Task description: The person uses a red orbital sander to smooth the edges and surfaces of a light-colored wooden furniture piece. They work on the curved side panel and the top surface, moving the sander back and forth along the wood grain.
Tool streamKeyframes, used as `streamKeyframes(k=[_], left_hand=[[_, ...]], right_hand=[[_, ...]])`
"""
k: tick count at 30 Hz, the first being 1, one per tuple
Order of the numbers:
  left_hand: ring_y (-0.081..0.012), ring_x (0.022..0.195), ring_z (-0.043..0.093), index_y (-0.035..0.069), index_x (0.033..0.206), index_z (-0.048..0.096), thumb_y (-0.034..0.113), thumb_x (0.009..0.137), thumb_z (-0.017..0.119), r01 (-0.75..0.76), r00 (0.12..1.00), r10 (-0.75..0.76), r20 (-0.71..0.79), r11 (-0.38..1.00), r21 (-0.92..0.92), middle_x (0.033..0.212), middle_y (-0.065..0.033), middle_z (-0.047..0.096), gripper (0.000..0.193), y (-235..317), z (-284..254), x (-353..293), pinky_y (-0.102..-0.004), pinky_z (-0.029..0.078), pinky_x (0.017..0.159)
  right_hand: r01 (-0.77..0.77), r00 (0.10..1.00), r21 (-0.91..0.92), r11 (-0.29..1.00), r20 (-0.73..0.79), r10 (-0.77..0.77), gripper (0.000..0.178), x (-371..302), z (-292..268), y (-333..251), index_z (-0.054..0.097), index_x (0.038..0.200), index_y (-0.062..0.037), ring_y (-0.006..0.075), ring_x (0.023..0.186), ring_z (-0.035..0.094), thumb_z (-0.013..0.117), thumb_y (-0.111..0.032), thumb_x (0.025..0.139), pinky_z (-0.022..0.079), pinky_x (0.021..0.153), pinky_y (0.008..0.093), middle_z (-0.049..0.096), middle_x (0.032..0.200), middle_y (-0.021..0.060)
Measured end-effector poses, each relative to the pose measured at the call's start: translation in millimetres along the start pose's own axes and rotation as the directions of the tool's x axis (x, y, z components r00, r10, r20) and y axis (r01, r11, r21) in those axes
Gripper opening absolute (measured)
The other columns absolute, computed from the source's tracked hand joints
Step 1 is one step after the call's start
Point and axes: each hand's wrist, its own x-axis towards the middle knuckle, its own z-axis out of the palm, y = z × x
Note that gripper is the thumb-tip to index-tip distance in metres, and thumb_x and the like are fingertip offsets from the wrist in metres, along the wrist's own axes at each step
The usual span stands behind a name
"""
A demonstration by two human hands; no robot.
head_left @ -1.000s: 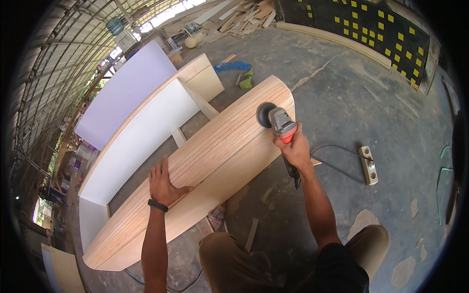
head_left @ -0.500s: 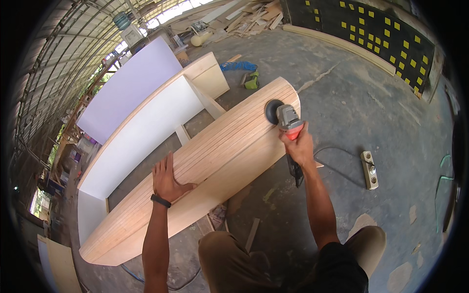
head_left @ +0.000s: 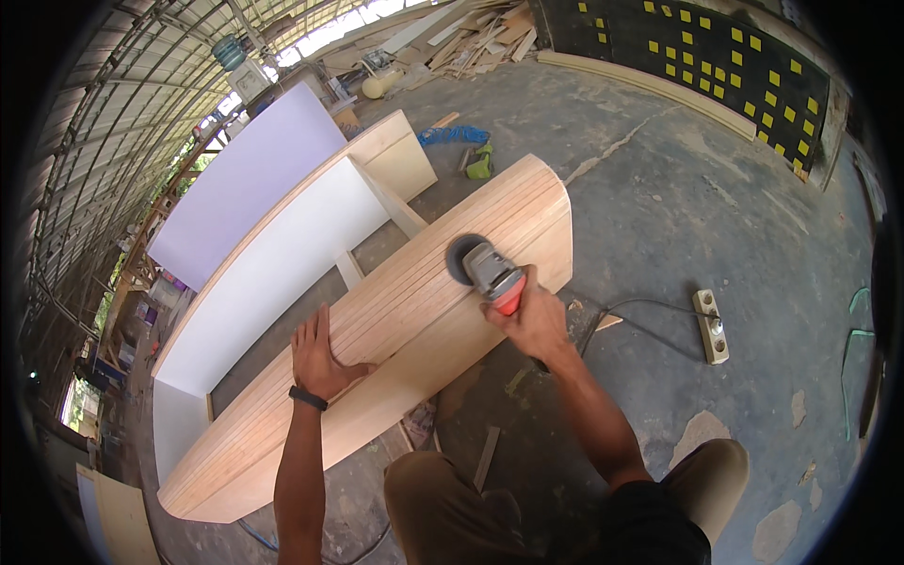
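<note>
A long curved wooden panel (head_left: 405, 330), slatted on top and smooth along its near side, lies slantwise in front of me. My right hand (head_left: 533, 315) is wrapped round the red and grey body of an angle grinder (head_left: 494, 273). Its dark round disc rests against the slatted top, about the middle of the far half. My left hand (head_left: 323, 356) lies flat on the panel's nearer half, fingers spread and thumb toward the edge; a black band circles that wrist. The grinder's cord runs off to the right.
A pale power strip (head_left: 711, 326) with the plugged cord lies on the concrete floor at right. White and lilac curved panels (head_left: 250, 188) stand beyond the workpiece. Farther back are a blue coil (head_left: 454, 136), a green tool (head_left: 480, 163) and scrap wood (head_left: 485, 42).
My right hand has drawn the grinder left and toward me along the panel, away from its far end. The left hand stays in place on the wood.
</note>
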Motion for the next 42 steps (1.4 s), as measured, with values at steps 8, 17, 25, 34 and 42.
streamKeyframes(k=[8,17,25,34,42], left_hand=[[-0.0429,0.134,0.048,-0.004,0.158,0.037,0.047,0.046,0.103,0.018,1.000,-0.017,0.023,1.000,-0.020,0.149,-0.0242,0.053,0.140,1,4,3,-0.0553,0.032,0.119],[-0.0444,0.133,0.048,-0.005,0.158,0.037,0.046,0.044,0.103,-0.004,1.000,0.004,0.012,1.000,-0.027,0.147,-0.0269,0.053,0.142,1,5,5,-0.0542,0.034,0.118],[-0.0433,0.134,0.048,-0.001,0.159,0.037,0.047,0.047,0.102,0.004,1.000,-0.004,0.009,1.000,-0.012,0.149,-0.0227,0.053,0.139,1,8,3,-0.0558,0.032,0.120],[-0.0431,0.134,0.048,-0.003,0.159,0.037,0.049,0.047,0.102,0.001,1.000,0.000,0.015,1.000,-0.007,0.149,-0.0244,0.053,0.139,-2,3,1,-0.0551,0.033,0.120],[-0.0429,0.134,0.048,-0.003,0.158,0.038,0.050,0.046,0.102,0.010,0.999,-0.009,0.033,1.000,-0.016,0.149,-0.0238,0.053,0.139,-1,4,2,-0.0551,0.033,0.119]], right_hand=[[-0.089,0.940,0.153,0.984,-0.313,0.133,0.068,66,-59,90,0.052,0.116,0.0031,0.0484,0.097,0.073,0.084,-0.046,0.082,0.056,0.084,0.0509,0.074,0.099,0.0293],[0.005,0.897,0.310,0.951,-0.423,0.133,0.069,83,-52,107,0.053,0.117,0.0051,0.0443,0.096,0.075,0.085,-0.044,0.081,0.057,0.084,0.0452,0.074,0.099,0.0276],[0.028,0.994,0.062,0.998,-0.110,-0.021,0.073,-6,13,29,0.047,0.127,-0.0021,0.0506,0.091,0.071,0.081,-0.051,0.084,0.056,0.078,0.0546,0.073,0.097,0.0284],[0.031,0.999,-0.001,1.000,-0.042,-0.031,0.073,-3,-1,23,0.048,0.123,-0.0004,0.0504,0.091,0.071,0.081,-0.052,0.084,0.056,0.079,0.0546,0.073,0.094,0.0276],[-0.073,0.924,0.181,0.981,-0.357,0.135,0.070,76,-62,113,0.052,0.115,0.0029,0.0464,0.094,0.073,0.086,-0.047,0.079,0.056,0.082,0.0488,0.074,0.098,0.0285]])
